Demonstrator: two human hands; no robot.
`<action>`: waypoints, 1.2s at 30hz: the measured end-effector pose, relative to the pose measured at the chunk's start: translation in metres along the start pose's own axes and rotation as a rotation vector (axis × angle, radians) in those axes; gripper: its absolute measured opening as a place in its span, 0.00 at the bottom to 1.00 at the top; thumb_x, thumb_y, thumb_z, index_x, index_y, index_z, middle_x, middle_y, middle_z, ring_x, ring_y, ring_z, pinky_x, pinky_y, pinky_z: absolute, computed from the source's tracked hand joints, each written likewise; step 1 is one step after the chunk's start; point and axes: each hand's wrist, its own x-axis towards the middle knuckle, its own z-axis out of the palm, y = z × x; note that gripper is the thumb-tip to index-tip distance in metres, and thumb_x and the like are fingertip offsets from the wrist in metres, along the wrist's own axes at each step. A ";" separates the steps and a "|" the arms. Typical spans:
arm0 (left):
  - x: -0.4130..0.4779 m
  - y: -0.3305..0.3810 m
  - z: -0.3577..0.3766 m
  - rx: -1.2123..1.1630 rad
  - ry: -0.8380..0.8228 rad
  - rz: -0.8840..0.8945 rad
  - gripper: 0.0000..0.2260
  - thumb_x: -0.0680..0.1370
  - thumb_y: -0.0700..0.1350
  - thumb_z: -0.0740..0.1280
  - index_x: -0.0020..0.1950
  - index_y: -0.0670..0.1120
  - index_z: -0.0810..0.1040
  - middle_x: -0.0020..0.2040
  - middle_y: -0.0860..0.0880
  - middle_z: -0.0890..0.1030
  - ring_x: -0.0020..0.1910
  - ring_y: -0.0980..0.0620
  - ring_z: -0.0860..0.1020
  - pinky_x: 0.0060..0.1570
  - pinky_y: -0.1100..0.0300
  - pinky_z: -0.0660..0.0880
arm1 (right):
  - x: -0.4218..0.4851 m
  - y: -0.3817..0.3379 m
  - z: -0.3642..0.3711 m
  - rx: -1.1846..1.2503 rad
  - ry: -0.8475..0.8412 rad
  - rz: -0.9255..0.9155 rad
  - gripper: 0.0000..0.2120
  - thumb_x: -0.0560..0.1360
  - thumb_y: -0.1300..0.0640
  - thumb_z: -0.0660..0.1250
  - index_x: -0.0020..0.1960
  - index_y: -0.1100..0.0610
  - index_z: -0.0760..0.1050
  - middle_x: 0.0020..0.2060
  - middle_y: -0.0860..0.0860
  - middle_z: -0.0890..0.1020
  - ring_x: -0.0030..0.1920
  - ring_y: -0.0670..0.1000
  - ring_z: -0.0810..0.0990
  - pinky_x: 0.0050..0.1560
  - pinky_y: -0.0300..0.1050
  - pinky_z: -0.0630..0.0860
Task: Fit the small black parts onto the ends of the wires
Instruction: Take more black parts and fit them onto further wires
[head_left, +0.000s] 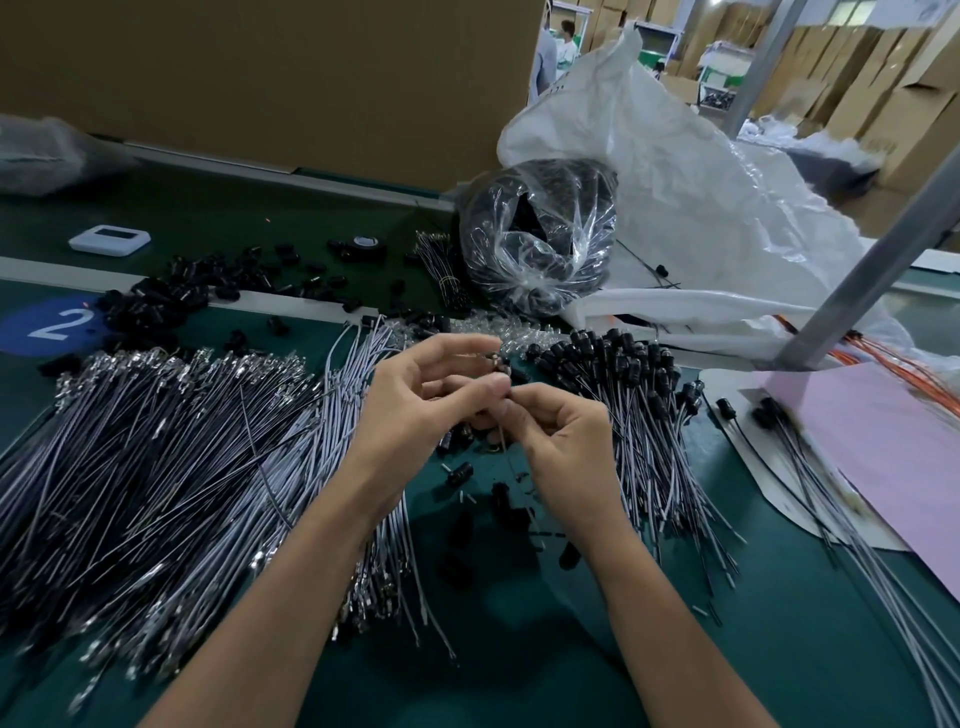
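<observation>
My left hand (426, 400) and my right hand (558, 441) meet above the middle of the green table. My left hand pinches a small black part (500, 362) at its fingertips. My right hand pinches a thin grey wire (503, 441) just below it, and the wire hangs down between the hands. A big heap of bare wires (156, 467) with metal ends lies to the left. Wires with black parts fitted (618, 364) are piled to the right. Loose black parts (457, 473) lie under my hands.
More loose black parts (171, 296) are scattered at the back left. A clear bag of black parts (540, 234) and a large white sack (701, 208) stand behind. A grey metal post (857, 275) slants at right above pink paper (883, 457). A white device (110, 240) lies far left.
</observation>
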 end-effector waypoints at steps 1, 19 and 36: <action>0.001 -0.001 0.000 0.036 -0.013 -0.030 0.17 0.66 0.49 0.77 0.53 0.48 0.84 0.47 0.44 0.86 0.43 0.49 0.84 0.44 0.61 0.80 | 0.001 0.000 -0.002 -0.008 0.021 -0.011 0.04 0.75 0.63 0.71 0.47 0.62 0.84 0.38 0.53 0.86 0.40 0.50 0.86 0.44 0.42 0.81; -0.006 -0.004 0.017 -0.180 0.042 0.042 0.11 0.69 0.42 0.74 0.51 0.41 0.85 0.47 0.43 0.86 0.46 0.48 0.85 0.42 0.63 0.80 | -0.003 -0.001 0.003 0.123 0.049 -0.050 0.08 0.74 0.61 0.70 0.49 0.65 0.83 0.38 0.50 0.86 0.40 0.47 0.85 0.44 0.37 0.79; -0.006 -0.002 0.022 -0.202 0.153 0.000 0.12 0.67 0.49 0.74 0.46 0.44 0.85 0.44 0.45 0.87 0.42 0.49 0.86 0.40 0.55 0.80 | -0.003 -0.002 0.010 0.180 -0.037 -0.030 0.06 0.74 0.70 0.70 0.48 0.63 0.83 0.38 0.53 0.86 0.40 0.50 0.86 0.45 0.38 0.80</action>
